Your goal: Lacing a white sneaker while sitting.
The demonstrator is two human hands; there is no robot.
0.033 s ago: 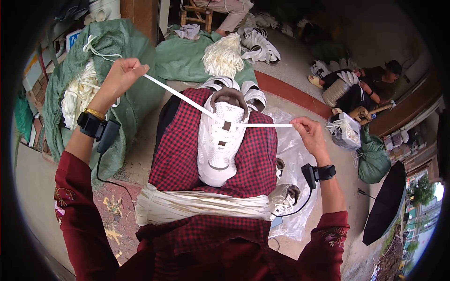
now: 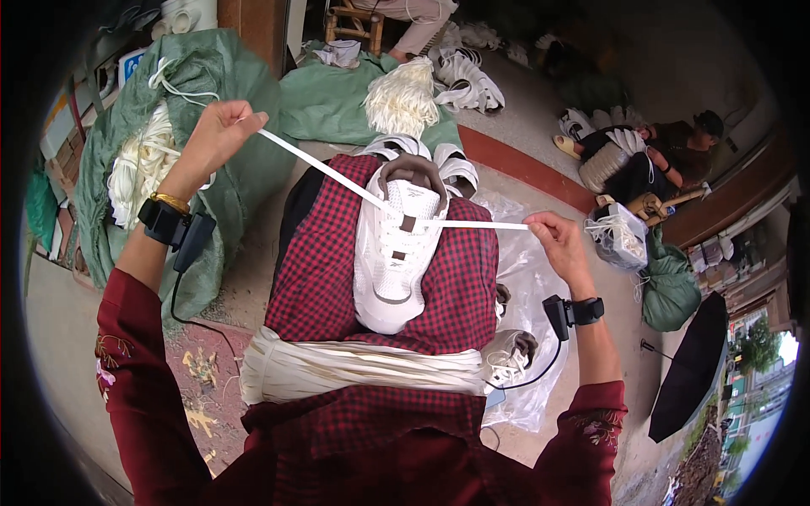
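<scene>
A white shoe [image 2: 384, 314] rests on the red-and-black checked cloth [image 2: 316, 278] over my lap, its toe toward me and its brown-lined opening away. A flat white shoelace [image 2: 319, 168] passes through the upper part of the shoe's lacing. My left hand [image 2: 221, 137] pinches one end, raised up and out to the left. At the right, the other end is pinched in my right hand [image 2: 559, 243], lower and out to the side. Both lengths are stretched straight. Across my lap, nearer me than the shoe, lies a thick bundle of white laces [image 2: 363, 369].
Green sacks [image 2: 245, 93] with white laces [image 2: 145, 164] stand at the left. More laces [image 2: 403, 97] and white shoes [image 2: 468, 84] lie ahead. Another person [image 2: 688, 152] sits far right. Beside me are clear plastic sheeting [image 2: 536, 329], a shoe [image 2: 510, 354] and a black umbrella [image 2: 692, 367].
</scene>
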